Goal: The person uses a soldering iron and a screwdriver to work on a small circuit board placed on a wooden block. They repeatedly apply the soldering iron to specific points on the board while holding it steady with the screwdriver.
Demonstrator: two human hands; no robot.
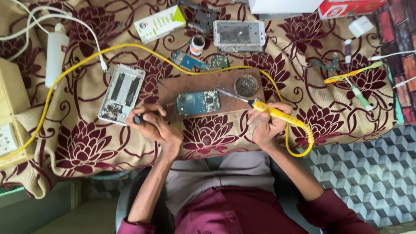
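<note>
Gripping a yellow-handled soldering iron in the right hand, fingers curled shut around the handle, metal tip angled up-left and resting at the right edge of a blue-green circuit board. Board lying flat on a brown wooden work block, near the block's middle. Left hand closed around a dark-handled tool, its slim shaft pointing right toward the board's left edge; contact with the board cannot be told. Round metal tin seated on the block's right end, just beside the iron's tip. Yellow coiled cord looping from the iron's rear, then running up and across the block's far edge and off to the left. White phone housing lying opened left of the block, near the left hand. Second phone frame farther back, a small round pot beside it, loose small boards between these and the block. All resting on a maroon-flowered cloth.
</note>
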